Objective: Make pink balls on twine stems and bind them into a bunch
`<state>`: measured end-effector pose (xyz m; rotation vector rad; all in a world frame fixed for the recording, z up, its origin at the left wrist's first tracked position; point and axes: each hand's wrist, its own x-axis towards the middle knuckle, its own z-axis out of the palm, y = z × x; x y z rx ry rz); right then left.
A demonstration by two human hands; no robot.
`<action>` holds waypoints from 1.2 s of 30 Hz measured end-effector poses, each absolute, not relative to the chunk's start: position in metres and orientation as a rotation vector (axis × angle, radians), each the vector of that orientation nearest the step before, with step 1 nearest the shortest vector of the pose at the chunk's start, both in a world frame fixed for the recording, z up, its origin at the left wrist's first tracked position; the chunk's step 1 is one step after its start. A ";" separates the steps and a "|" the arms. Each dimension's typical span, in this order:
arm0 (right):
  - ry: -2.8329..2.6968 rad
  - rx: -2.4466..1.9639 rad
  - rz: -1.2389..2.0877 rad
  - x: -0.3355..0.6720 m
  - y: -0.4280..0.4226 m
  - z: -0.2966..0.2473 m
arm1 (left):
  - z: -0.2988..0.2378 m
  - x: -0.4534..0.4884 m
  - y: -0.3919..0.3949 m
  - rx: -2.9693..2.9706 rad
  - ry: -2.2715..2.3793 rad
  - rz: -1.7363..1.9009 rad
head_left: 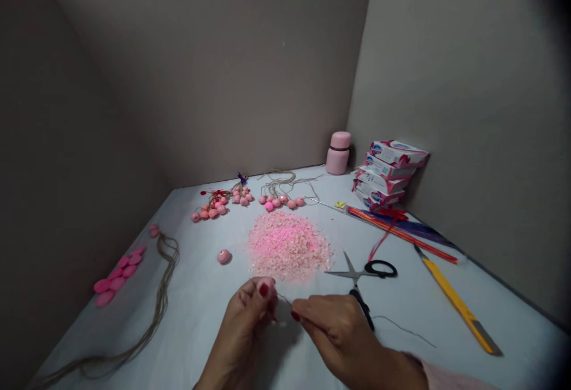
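Grey walls (pixel 200 69) surround a white tabletop (pixel 191 307), with a pile (pixel 288 244) of pink chips near its middle.

Well to the left of the pile lie pink discs (pixel 116 283), then a hank (pixel 163 295) of cords with beads at its far end. Nearer the pile, behind and left, sit tied bunches (pixel 213 210) of beads; a lone bead (pixel 223 256) rests just left of it.

In front of the pile, the left hand (pixel 241 318) pinches the held bead (pixel 266 283) between thumb and fingers. A thin cord (pixel 284 298) runs from there to the right hand (pixel 336 324), its fingers closed together on it. The step looks like working cord and bead together; whether the cord passes through the hole is hidden. The next move seems to call for a steady bead and a straight cord.

Behind the pile is a row of corded beads (pixel 285 201); to its right, a flask (pixel 338 155), spread scissors (pixel 350 273), stacked boxes (pixel 388 176), orange sticks (pixel 401 233) and a yellow cutter (pixel 461 304).
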<state>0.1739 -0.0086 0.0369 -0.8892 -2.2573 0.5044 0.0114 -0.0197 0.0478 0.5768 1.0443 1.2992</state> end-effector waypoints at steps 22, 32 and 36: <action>-1.530 -0.833 1.570 0.168 -0.007 0.049 | 0.044 0.014 -0.021 0.748 0.978 1.155; -1.773 -0.968 1.267 0.168 -0.007 0.049 | 0.041 0.013 -0.020 0.692 1.033 1.184; -1.833 -0.986 1.223 0.169 -0.007 0.047 | 0.035 0.009 -0.015 0.738 1.118 1.213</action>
